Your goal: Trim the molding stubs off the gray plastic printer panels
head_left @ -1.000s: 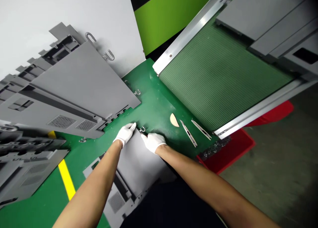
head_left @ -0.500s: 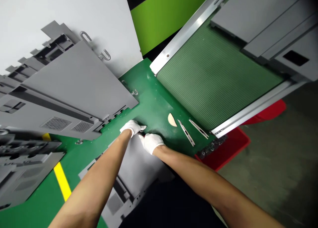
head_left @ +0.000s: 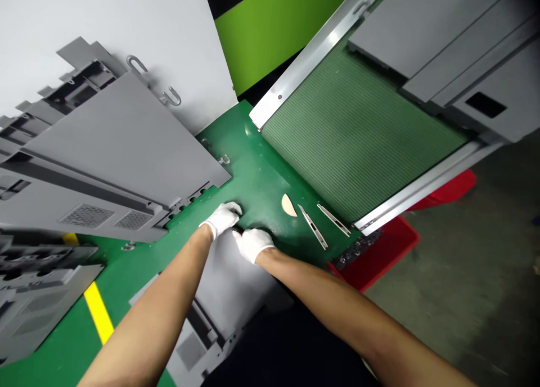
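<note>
A grey plastic housing panel point(head_left: 236, 280) lies in front of me on the green work surface, partly covered by my forearms. At its far edge is my left hand point(head_left: 223, 218), white-gloved, its fingers bent and closed. Just to the right my right hand point(head_left: 254, 244), also gloved, is closed low over the same edge. A small dark bit shows between the two hands, too little to name. Whatever the fingers hold is hidden. Right of the hands lie a pale half-round piece point(head_left: 289, 205) and two slim box cutters, one nearer point(head_left: 313, 227) and one farther point(head_left: 334, 219).
Grey housings point(head_left: 126, 139) stand at left, with more point(head_left: 46, 308) below them. A ribbed green conveyor point(head_left: 337, 128) with metal rails runs at right, carrying a grey housing point(head_left: 422, 32). Under its corner sits a red bin point(head_left: 379, 257) beside small metal parts point(head_left: 356, 252).
My left hand's fingertips have drawn in from the right hand, and the gap between them looks slightly wider. The right hand stays at the panel edge. The whole view has shifted slightly.
</note>
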`<state>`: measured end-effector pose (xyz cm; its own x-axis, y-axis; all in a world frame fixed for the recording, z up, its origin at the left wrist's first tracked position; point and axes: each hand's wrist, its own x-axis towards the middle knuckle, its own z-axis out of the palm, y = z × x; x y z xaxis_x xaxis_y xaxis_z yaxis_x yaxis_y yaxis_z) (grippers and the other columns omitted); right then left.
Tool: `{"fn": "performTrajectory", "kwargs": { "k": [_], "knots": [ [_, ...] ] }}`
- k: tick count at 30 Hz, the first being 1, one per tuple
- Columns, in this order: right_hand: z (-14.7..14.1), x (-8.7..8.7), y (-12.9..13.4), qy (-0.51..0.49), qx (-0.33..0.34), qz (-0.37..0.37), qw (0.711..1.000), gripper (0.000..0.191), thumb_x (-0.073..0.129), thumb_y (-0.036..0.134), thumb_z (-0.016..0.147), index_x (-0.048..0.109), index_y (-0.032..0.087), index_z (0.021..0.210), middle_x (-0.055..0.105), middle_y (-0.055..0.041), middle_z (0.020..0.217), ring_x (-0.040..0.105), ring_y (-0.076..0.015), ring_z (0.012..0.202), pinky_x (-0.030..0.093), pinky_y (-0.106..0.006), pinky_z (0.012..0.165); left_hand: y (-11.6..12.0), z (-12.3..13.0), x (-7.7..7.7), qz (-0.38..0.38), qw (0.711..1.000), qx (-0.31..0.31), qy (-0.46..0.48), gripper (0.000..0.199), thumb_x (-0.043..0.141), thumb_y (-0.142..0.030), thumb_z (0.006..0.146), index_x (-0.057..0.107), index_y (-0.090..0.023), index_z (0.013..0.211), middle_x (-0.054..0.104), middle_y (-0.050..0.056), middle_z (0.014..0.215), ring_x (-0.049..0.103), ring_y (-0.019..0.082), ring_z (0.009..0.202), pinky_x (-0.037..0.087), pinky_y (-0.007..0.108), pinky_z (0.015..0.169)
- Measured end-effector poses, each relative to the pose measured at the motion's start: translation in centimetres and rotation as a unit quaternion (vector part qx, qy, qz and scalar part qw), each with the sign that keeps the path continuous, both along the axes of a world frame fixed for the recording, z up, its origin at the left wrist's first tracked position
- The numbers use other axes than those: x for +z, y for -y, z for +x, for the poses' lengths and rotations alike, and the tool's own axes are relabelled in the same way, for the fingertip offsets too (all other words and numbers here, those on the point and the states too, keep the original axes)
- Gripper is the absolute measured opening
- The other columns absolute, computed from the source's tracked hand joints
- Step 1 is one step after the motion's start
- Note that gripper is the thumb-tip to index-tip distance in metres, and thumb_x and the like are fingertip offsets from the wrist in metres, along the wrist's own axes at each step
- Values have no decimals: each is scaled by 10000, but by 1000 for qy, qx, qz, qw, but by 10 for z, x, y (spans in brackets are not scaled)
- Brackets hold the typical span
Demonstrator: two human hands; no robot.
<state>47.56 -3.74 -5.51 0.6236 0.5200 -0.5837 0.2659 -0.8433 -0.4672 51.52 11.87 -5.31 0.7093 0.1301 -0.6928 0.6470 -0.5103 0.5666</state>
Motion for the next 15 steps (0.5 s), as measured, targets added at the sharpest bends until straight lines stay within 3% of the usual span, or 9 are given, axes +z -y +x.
{"fn": "performTrajectory", "kwargs": {
  "k": [3,6,8,11,13,15],
  "knots": [
    [0,3,1,-9,-18,3,1000,671,214,514,1035,716,74,966,741,-233,927,728,-311,900,537,-409,790,-13,-6,12,-74,996,33,45,361,554,-161,557,672,-177,897,617,32,737,550,172,673,427,278,595],
    [1,2,2,-20,-38,10,999,709,189,539,1036,709,61,986,738,-237,962,718,-306,945,517,-401,820,-26,-15,15,-76,992,65,82,330,590,-235,636,691,-176,945,687,60,980,617,228,947,493,341,881],
    [3,0,3,-40,-50,12,998,710,218,579,1018,715,73,990,742,-232,964,720,-305,940,519,-390,809,-31,-25,15,8,993,69,92,383,623,-332,717,679,-177,1062,680,80,1143,609,262,1095,452,395,1032],
    [5,-2,13,-67,-65,13,996,688,293,645,976,725,110,997,751,-213,972,723,-314,933,525,-385,786,-29,-50,24,178,975,42,127,494,595,-423,817,604,-169,1242,599,131,1327,545,294,1266,396,419,1126],
    [4,0,28,-71,-77,14,994,689,276,659,975,724,136,989,753,-191,982,719,-303,937,517,-374,784,-16,-77,38,307,940,18,148,452,537,-449,873,611,-154,1208,588,165,1312,532,321,1281,410,443,1114],
    [0,5,49,-51,-97,2,994,681,251,648,987,715,150,976,750,-170,983,713,-283,914,503,-365,769,7,-114,53,383,912,-31,140,414,477,-487,912,643,-147,1079,631,178,1173,598,342,1154,472,473,1030]
  ]
}}
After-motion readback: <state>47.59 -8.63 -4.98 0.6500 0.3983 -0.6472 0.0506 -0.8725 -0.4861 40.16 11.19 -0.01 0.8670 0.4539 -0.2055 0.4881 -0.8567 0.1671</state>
